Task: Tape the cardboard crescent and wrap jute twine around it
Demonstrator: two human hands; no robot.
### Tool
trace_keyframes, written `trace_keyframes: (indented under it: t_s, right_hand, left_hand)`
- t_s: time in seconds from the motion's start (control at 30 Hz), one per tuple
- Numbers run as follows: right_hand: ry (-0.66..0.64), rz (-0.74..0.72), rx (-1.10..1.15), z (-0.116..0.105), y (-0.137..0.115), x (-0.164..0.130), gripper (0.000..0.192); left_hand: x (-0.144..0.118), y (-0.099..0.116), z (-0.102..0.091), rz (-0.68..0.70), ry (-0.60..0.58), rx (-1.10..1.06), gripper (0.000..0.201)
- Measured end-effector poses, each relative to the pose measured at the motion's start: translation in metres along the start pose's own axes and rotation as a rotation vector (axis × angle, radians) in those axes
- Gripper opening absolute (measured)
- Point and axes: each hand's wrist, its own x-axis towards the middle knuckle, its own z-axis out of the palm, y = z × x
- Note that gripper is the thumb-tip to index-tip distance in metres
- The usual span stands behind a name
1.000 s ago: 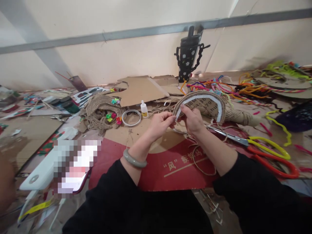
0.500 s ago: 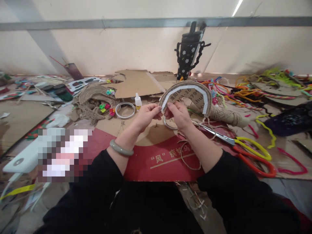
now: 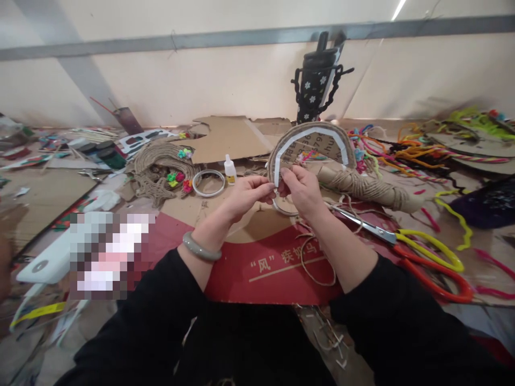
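Both my hands are at the lower left end of a half-round cardboard arch (image 3: pixel 271 161), its outer rim bound in brown twine. A white tape strip (image 3: pixel 295 140) follows the curve on its near face. My right hand (image 3: pixel 304 192) grips that end, thumb on the face and fingers behind. My left hand (image 3: pixel 246 198) is closed in a pinch at the tape's lower tip; its fingers partly hide what they hold. Below the hands, a pale ring (image 3: pixel 285 206) is partly covered. A small white glue bottle (image 3: pixel 229 170) and another ring (image 3: pixel 208 183) stand left of them.
Large scissors (image 3: pixel 382 233) with yellow and red handles lie at right, beside a twine-wound tube (image 3: pixel 370 187). A black flowered tumbler (image 3: pixel 316 80) stands behind. Twine pieces (image 3: pixel 155 187) with bright flowers, cardboard (image 3: pixel 227 139) and a white device (image 3: pixel 66 246) are at left.
The arch has tilted, its left end now more upright and its far end higher. My hands have shifted slightly right and down with it. The whole view has shifted a little.
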Motion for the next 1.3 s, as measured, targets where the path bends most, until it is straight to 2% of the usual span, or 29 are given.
trace_keyframes:
  t_s: [0.23,0.47,0.7,0.9,1.07,1.3]
  right_hand:
    - [-0.011,-0.013,-0.061,-0.0023,0.0000,0.0000,0.041]
    - [-0.101,0.062,-0.103,0.0003,-0.0012,-0.0028,0.042]
    - [0.060,0.068,-0.026,-0.0011,0.0002,-0.0007,0.041]
    - [-0.063,0.084,-0.097,0.0007,-0.0003,-0.0039,0.044]
    - [0.011,0.079,-0.075,0.0007,-0.0001,-0.0036,0.048]
    - [0.007,0.087,0.010,0.0020,0.0007,-0.0056,0.045]
  left_hand:
    - [0.0005,-0.0013,0.0000,-0.005,0.030,-0.006,0.018]
    - [0.0060,-0.0053,-0.0079,0.075,0.148,-0.083,0.029]
    - [0.0044,-0.0061,-0.0076,0.031,0.058,-0.041,0.027]
    - [0.0035,-0.0035,-0.0073,0.027,0.081,-0.110,0.027]
    - [0.0031,-0.0015,-0.0066,0.005,0.060,-0.138,0.027]
    - [0.0021,-0.0015,-0.0053,0.018,0.037,-0.180,0.024]
